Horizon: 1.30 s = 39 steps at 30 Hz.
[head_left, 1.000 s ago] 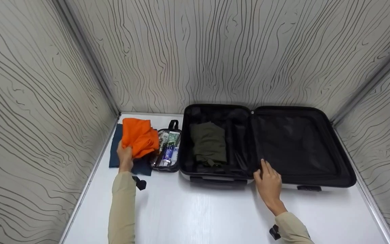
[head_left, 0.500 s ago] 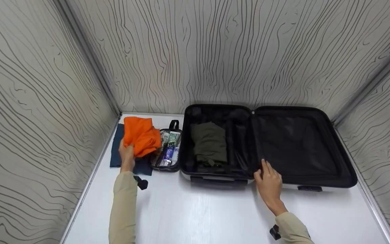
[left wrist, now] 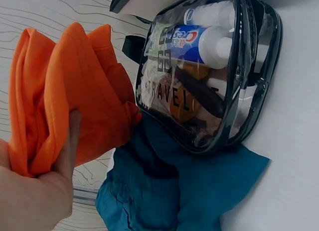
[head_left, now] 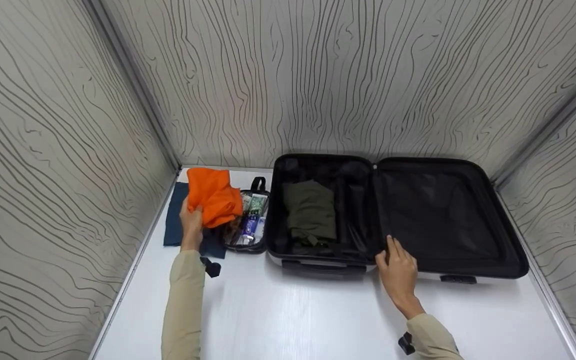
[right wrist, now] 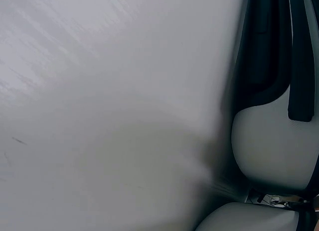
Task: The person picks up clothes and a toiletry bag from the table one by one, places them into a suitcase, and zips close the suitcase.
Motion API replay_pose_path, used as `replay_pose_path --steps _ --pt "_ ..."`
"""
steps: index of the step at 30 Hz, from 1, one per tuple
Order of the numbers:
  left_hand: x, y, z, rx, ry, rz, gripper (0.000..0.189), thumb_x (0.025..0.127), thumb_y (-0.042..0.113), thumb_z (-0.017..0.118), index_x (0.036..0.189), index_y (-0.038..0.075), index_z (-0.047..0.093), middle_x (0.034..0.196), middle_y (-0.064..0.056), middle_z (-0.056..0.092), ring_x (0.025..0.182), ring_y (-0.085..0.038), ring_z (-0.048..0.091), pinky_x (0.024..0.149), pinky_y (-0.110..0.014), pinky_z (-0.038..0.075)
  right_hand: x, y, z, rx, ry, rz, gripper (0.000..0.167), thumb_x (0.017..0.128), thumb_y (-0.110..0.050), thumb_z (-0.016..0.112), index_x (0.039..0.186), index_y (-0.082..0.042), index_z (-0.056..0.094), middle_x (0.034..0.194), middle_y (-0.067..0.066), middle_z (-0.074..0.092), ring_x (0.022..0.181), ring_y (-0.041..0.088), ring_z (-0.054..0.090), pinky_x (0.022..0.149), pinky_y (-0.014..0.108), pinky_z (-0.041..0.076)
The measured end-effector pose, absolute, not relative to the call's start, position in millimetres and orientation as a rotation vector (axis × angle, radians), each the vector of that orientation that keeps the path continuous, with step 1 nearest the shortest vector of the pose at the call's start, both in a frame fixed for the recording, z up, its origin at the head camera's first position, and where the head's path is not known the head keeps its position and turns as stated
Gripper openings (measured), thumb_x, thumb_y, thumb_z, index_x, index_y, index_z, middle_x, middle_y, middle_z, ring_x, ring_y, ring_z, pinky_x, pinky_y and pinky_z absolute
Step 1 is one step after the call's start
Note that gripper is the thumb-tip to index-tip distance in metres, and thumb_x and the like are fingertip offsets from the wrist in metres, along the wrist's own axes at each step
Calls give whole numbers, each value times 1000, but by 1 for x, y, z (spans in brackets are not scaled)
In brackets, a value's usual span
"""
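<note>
My left hand [head_left: 191, 222] grips a folded orange garment [head_left: 213, 197], thumb on one side of the cloth. In the left wrist view the garment hangs in thick folds, raised over a dark teal cloth [left wrist: 174, 176]. Beside it lies a clear toiletry bag [head_left: 248, 235] with black trim, holding a toothpaste tube [head_left: 256, 205] and bottles. My right hand [head_left: 399, 270] holds the front rim of the open black suitcase [head_left: 448, 215] near the hinge, fingers over the edge. A folded olive green garment [head_left: 310, 210] lies inside the suitcase's left half. The right wrist view does not show the hand.
The suitcase stands against the patterned back wall [head_left: 318, 75] on a white table [head_left: 288, 315]. Its carry handle [head_left: 323, 268] faces the front. Patterned panels rise on the left and right too.
My left hand has lifted the orange garment slightly and moved it a little up and to the right. The right hand and the suitcase have kept their places.
</note>
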<state>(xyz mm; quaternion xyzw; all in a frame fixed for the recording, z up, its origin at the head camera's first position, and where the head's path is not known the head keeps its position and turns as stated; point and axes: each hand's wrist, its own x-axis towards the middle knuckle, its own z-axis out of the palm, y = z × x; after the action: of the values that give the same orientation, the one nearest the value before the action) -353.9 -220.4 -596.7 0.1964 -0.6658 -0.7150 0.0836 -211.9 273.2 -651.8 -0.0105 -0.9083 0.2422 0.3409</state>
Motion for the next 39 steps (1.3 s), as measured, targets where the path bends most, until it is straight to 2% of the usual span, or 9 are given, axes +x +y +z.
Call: replay_pose_path --steps 5,22,32,39 --pt "-354 -217 -592 565 -2002 -2114 56 102 -3 41 155 4 26 158 -18 28 141 -32 31 116 -43 24 -212 273 -652 -26 -2359 627 41 87 -8 60 125 8 64 119 30 63 95 49 63 80 59 46" --pt "-356 -201 -581 476 -1936 -2090 52 102 -2 44 153 2 32 155 -18 33 139 -32 34 114 -43 28 -211 273 -651 -52 -2402 703 43 90 -8 59 130 7 60 128 28 60 104 49 60 89 60 42" --pt "-355 -194 -575 423 -1940 -2103 52 103 0 44 153 5 32 155 -17 34 138 -33 36 112 -44 31 -212 273 -650 -54 -2386 686 42 89 -9 60 128 7 62 126 28 61 103 49 60 87 60 43" --pt "-356 -187 -566 361 -1929 -2110 50 103 -2 45 151 1 34 152 -19 36 136 -33 37 112 -44 30 -210 272 -648 -61 -2403 700 43 89 -9 59 129 6 61 126 28 61 103 49 60 87 60 43"
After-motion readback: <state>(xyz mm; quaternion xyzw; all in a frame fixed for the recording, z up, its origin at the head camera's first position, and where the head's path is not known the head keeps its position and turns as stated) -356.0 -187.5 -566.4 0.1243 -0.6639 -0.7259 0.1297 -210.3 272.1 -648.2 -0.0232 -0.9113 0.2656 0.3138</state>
